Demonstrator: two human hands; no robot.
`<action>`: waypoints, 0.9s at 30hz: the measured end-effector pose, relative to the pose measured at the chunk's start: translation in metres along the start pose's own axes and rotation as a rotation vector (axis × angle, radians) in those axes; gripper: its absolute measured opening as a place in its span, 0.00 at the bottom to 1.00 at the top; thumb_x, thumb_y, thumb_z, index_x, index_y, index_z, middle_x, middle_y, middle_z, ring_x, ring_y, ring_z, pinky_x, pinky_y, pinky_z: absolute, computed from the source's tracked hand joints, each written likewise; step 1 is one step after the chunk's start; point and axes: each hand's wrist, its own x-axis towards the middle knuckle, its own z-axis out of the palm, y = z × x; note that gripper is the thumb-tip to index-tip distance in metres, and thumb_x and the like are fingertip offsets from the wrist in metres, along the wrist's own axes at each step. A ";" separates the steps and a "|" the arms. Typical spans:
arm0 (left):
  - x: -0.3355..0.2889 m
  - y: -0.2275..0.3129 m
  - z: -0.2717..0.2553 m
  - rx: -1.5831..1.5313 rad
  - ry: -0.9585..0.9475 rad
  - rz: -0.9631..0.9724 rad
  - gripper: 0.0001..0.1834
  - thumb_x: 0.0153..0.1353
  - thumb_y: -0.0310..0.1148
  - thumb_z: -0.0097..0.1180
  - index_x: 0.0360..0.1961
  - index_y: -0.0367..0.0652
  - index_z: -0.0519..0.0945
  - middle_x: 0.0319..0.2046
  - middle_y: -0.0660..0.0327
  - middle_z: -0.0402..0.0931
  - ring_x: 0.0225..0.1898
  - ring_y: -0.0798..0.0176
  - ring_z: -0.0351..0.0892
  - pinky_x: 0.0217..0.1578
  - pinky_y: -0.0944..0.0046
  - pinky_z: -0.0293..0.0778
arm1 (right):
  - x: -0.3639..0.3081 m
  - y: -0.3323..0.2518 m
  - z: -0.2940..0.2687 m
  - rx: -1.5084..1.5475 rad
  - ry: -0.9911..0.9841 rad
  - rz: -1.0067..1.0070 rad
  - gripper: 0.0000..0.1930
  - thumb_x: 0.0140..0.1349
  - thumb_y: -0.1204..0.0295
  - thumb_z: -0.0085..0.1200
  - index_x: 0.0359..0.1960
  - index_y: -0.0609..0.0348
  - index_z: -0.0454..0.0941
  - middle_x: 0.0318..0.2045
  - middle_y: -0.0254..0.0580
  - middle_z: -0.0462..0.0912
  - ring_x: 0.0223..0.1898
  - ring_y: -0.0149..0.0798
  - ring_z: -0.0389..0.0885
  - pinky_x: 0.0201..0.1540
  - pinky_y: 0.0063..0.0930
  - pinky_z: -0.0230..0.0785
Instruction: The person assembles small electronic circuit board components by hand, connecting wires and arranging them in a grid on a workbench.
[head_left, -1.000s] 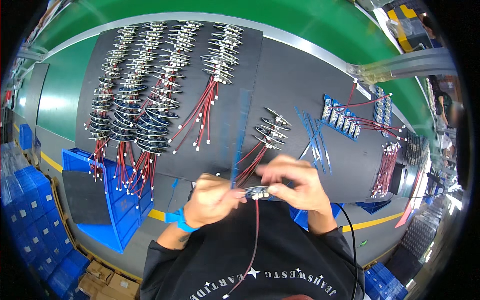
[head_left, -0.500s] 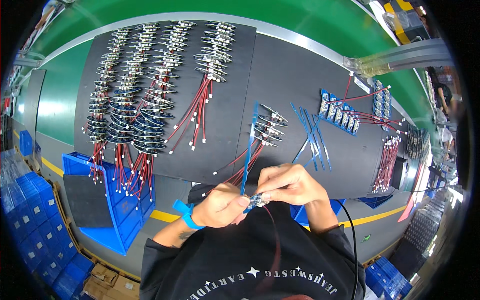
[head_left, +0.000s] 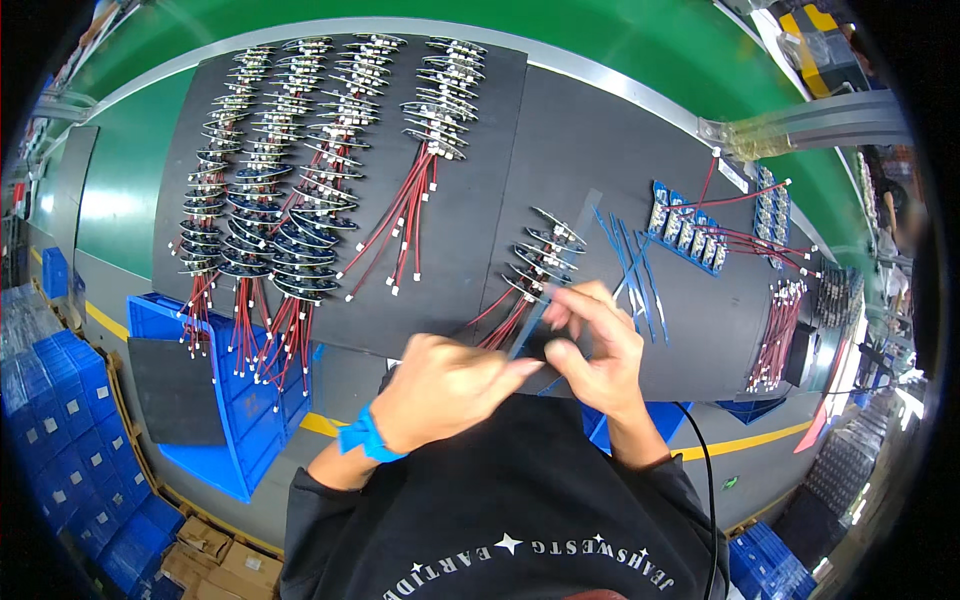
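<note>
My left hand [head_left: 445,390], a blue band at its wrist, is closed near the table's front edge. A thin blue strip [head_left: 580,225], smeared by motion, slants up and right from its fingertips. Close by on the right, my right hand [head_left: 603,355] has thumb and fingers curved around a dark blurred patch; whether it holds the small circuit board is unclear. Just beyond the hands lies a short row of curved circuit boards [head_left: 548,250] with red and black wires [head_left: 508,325]. Loose blue strips [head_left: 632,265] lie crossed to its right.
Long rows of wired boards [head_left: 245,190] cover the black mat's left part. Flat blue boards [head_left: 690,230] and a wire bundle [head_left: 778,335] lie on the right. An open blue crate [head_left: 240,420] stands below the table's left front; a black cable [head_left: 708,480] hangs at my right.
My hands have drawn apart from their shared grip on the small board, which is no longer clearly visible. The blue strip has tilted to the right, and my right hand has risen slightly.
</note>
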 end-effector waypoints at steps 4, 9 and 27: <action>0.010 0.012 0.019 0.049 -0.226 -0.121 0.25 0.53 0.51 0.62 0.16 0.40 0.73 0.14 0.58 0.71 0.17 0.53 0.75 0.18 0.58 0.68 | -0.010 -0.012 -0.011 0.067 0.096 0.143 0.11 0.53 0.82 0.61 0.39 0.66 0.81 0.28 0.40 0.81 0.25 0.28 0.76 0.26 0.20 0.66; 0.007 -0.002 0.024 0.346 0.231 -0.246 0.22 0.42 0.42 0.71 0.32 0.40 0.77 0.29 0.60 0.72 0.30 0.56 0.72 0.28 0.58 0.68 | -0.030 -0.004 -0.060 -0.658 0.197 0.253 0.09 0.51 0.81 0.62 0.36 0.66 0.80 0.25 0.43 0.78 0.25 0.35 0.78 0.28 0.24 0.68; -0.035 0.020 0.043 0.558 0.346 -0.447 0.07 0.47 0.31 0.66 0.28 0.47 0.81 0.29 0.67 0.72 0.30 0.61 0.69 0.29 0.61 0.65 | 0.031 0.009 -0.007 -0.362 -0.318 0.045 0.15 0.54 0.81 0.57 0.45 0.66 0.77 0.40 0.48 0.78 0.41 0.48 0.77 0.43 0.32 0.69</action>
